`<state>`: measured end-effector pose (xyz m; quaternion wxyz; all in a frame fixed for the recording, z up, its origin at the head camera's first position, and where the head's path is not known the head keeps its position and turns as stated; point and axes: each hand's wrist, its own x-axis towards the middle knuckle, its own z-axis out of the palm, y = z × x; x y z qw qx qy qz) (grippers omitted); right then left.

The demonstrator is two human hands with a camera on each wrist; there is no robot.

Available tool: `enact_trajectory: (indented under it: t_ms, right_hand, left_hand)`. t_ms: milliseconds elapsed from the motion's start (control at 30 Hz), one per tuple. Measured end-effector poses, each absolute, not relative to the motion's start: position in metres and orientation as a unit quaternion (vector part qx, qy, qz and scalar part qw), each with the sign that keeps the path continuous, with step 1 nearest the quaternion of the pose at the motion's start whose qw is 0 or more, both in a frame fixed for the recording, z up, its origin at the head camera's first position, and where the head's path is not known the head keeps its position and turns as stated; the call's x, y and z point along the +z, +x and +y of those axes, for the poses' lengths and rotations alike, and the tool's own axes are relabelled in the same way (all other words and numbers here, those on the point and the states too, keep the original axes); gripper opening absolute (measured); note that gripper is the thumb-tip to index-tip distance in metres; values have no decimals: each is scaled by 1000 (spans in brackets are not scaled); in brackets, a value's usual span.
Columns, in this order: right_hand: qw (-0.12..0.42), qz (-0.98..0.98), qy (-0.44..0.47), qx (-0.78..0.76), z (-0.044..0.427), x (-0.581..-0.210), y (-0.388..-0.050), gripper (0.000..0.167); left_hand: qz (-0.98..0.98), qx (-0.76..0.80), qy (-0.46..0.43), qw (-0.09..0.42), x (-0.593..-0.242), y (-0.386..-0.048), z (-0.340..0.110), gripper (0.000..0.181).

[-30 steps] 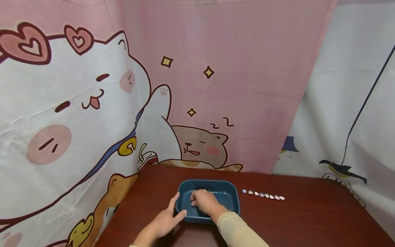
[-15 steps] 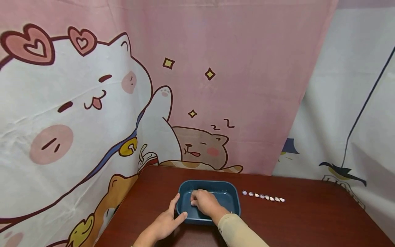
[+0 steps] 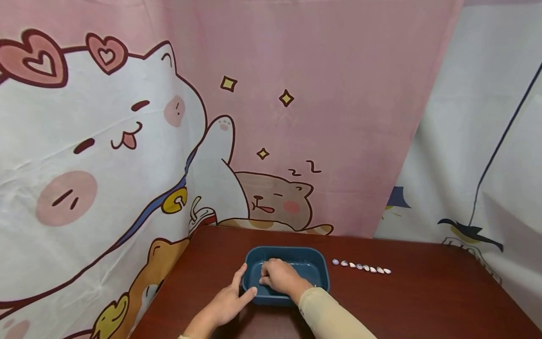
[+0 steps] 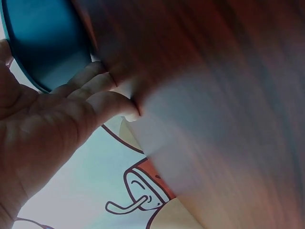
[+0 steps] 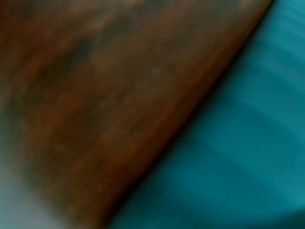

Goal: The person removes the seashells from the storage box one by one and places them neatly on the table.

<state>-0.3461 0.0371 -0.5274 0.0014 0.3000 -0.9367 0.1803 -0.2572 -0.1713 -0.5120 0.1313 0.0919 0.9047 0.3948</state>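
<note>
A dark blue rectangular basin stands on the table. My left hand lies at its near left corner, thumb and fingers spread and fairly straight against the outside. In the left wrist view, fingertips of the left hand reach down to the tabletop beside the basin wall. My right hand reaches inside the basin with bent fingers near the left part of the floor. Whatever is under its fingertips is hidden. The right wrist view is blurred, showing only the basin's side and wood.
A row of several small pale purple-and-white shell-like pieces lies right of the basin on the reddish-brown wooden table. Behind the table hangs a pink and white cartoon curtain.
The right fingertips have shifted very slightly toward the left and near side inside the basin. My left hand, the basin and the row of pieces stay in place; the head view tilts a little.
</note>
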Motion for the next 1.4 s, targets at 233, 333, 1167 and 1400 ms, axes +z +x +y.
enact_trajectory:
  t_ms: [233, 333, 1167, 1400]
  right_hand:
    - [8, -944, 295, 149, 36, -524, -347, 25]
    - [18, -945, 294, 140, 36, -526, -348, 22]
    - [16, -919, 332, 212, 59, -515, -344, 4]
    - [25, -911, 311, 268, 90, -501, -337, 3]
  left_hand:
    - [904, 396, 89, 133, -513, -258, -171, 91]
    - [904, 398, 88, 131, -515, -259, -171, 90]
    - [905, 397, 83, 129, -514, -258, -170, 90]
    - [907, 396, 82, 118, -513, -254, -169, 89]
